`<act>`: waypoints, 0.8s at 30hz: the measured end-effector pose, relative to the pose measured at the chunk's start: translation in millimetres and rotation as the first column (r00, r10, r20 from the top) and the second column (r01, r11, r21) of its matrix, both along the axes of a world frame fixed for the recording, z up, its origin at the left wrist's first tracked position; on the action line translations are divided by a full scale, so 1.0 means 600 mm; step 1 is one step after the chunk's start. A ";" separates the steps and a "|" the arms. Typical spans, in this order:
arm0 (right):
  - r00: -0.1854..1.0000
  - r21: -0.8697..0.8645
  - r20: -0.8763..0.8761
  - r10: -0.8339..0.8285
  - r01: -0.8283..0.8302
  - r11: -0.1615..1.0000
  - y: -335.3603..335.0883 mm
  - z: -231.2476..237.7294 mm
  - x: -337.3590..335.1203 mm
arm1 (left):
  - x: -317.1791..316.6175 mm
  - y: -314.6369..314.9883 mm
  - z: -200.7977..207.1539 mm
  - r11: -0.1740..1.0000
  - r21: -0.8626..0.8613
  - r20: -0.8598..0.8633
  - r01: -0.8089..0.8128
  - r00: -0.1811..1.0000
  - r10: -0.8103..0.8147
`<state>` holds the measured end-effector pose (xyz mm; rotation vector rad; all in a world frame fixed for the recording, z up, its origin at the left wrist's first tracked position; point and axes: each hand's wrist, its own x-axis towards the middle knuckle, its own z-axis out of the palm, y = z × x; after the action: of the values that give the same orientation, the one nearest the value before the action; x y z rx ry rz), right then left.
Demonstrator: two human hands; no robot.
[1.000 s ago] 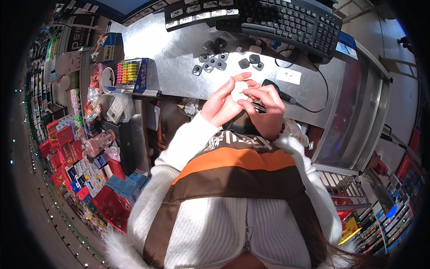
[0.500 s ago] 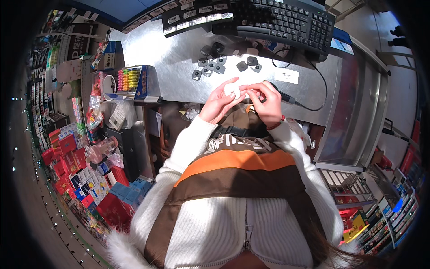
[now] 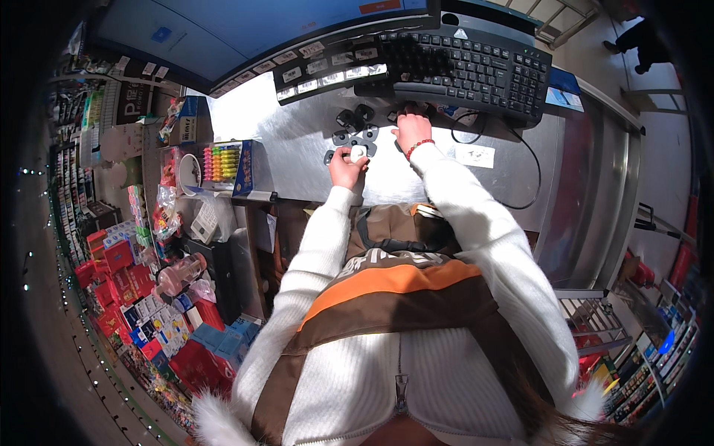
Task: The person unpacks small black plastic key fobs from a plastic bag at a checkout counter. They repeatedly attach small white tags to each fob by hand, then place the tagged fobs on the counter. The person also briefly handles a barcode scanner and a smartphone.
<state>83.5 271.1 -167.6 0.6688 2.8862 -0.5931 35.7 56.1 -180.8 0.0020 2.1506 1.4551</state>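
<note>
A small white rounded tag (image 3: 358, 153) is pinched in the fingers of my left hand (image 3: 343, 171), low over the metal counter. Beside and beyond that hand lies a loose group of dark rounded-square tags (image 3: 346, 119), several with a round knob in the middle. My right hand (image 3: 413, 134), a red bead bracelet at its wrist, reaches out to a second cluster of tags below the keyboard. Its fingers are curled downward and closed among the dark pieces; what they grip is hidden.
A black keyboard (image 3: 491, 74) and a monitor (image 3: 253, 33) stand at the far side, with a strip of barcode labels (image 3: 331, 74) between them. A black cable (image 3: 537, 160) loops at the right, near a white paper slip (image 3: 474, 155). Boxed colourful goods (image 3: 223, 161) stand at the left edge.
My hands have parted. The left moved forward and slightly left with the white tag; the right went forward to the dark pieces below the keyboard. The view has shifted, showing more of the monitor.
</note>
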 end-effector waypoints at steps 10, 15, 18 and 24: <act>0.816 -0.227 -0.568 -0.103 -0.035 0.973 -0.003 0.060 0.067 | -0.001 0.013 -0.033 0.983 0.181 0.003 0.032 0.999 -0.033; 0.697 -0.392 -0.684 -0.213 -0.106 0.914 -0.018 0.157 0.133 | 0.011 0.029 0.005 0.971 0.229 0.081 -0.067 0.995 0.049; 0.658 -0.395 -0.710 -0.250 -0.078 0.915 -0.030 0.205 0.166 | 0.025 0.038 0.087 0.989 0.092 -0.180 0.116 0.979 -0.099; 0.564 -0.260 -0.809 -0.168 -0.087 0.962 -0.057 0.272 0.213 | 0.098 0.045 0.297 0.764 0.554 0.125 0.330 0.875 -0.468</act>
<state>211.3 236.6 -4.4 0.4840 3.4693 -1.6976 94.5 83.2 -2.6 0.4277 1.3795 1.6138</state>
